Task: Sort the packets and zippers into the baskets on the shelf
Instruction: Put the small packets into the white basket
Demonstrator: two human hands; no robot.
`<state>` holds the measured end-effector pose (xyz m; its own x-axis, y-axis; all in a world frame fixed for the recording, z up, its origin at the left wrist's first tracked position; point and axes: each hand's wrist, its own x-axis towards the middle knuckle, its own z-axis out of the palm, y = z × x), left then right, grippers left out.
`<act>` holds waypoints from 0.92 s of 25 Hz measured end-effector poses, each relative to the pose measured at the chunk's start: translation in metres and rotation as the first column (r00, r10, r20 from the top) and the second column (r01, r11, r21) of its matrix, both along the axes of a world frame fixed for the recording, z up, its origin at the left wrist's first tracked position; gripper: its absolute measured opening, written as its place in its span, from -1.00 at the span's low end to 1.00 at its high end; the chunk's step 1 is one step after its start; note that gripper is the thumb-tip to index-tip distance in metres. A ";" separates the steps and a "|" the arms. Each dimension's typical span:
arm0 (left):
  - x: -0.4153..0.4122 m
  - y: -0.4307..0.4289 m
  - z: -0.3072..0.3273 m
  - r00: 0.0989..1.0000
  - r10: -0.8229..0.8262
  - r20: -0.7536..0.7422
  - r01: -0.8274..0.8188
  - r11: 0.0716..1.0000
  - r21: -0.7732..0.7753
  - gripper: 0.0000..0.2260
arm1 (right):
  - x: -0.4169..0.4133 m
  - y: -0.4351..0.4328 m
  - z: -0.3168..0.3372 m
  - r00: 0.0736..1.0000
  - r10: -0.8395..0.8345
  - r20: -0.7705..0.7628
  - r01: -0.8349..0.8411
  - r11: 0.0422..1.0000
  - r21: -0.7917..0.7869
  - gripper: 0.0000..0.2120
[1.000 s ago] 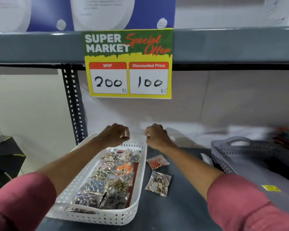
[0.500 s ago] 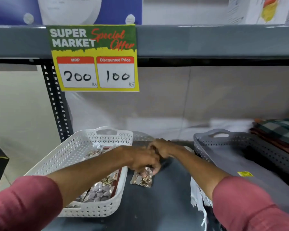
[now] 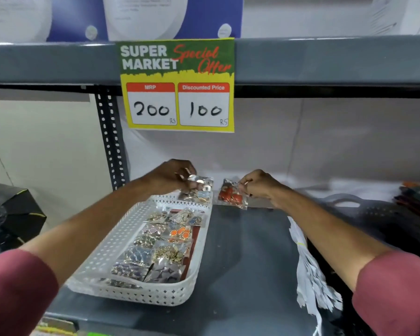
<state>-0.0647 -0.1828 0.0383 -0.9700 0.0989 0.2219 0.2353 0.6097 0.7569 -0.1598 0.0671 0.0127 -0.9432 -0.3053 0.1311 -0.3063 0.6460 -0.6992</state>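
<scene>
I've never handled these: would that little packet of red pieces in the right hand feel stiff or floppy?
Probably floppy: the red packet hangs crinkled from the right hand. Likely light, since a fingertip pinch holds it. The glossy film may be slippery.

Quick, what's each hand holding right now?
Left hand: closed, pinching a packet of gold pieces over the white basket.
Right hand: closed, pinching a packet of red pieces.

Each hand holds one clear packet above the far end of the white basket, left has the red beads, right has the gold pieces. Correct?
Not quite: the contents are swapped. In the head view the left hand holds the clear plastic packet of gold and silver pieces, and the right hand holds the clear plastic packet of red beads. Both are held near the far end of the white perforated plastic basket.
</scene>
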 end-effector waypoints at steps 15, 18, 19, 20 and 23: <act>0.019 -0.077 -0.060 0.864 0.403 0.301 -0.206 0.830 -0.519 -0.75 | 0.063 -0.132 -0.046 0.961 0.208 -0.182 -0.086 0.851 0.517 -0.84; 0.020 -0.075 -0.063 0.909 0.405 0.100 -0.197 0.629 -0.752 -0.62 | 0.067 -0.120 -0.050 0.936 0.235 -0.263 -0.098 0.889 0.447 -0.97; 0.020 -0.074 -0.060 0.910 0.410 0.066 -0.214 0.599 -0.772 -0.56 | 0.068 -0.113 -0.046 0.931 0.240 -0.274 -0.119 0.911 0.394 -0.91; 0.019 -0.067 -0.056 0.913 0.407 0.026 -0.238 0.585 -0.775 -0.52 | 0.067 -0.103 -0.041 0.931 0.237 -0.278 -0.141 0.935 0.325 -0.89; 0.017 -0.024 -0.033 0.957 0.271 -0.107 -0.272 0.700 -0.660 -0.61 | 0.061 -0.058 -0.018 0.938 0.159 -0.309 -0.109 0.979 0.171 -0.85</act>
<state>-0.0479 -0.2068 0.0052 -0.9779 -0.0475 0.2036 -0.0198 0.9906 0.1357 -0.0986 0.0091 -0.0050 -0.8080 -0.4652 0.3616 -0.5882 0.6724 -0.4493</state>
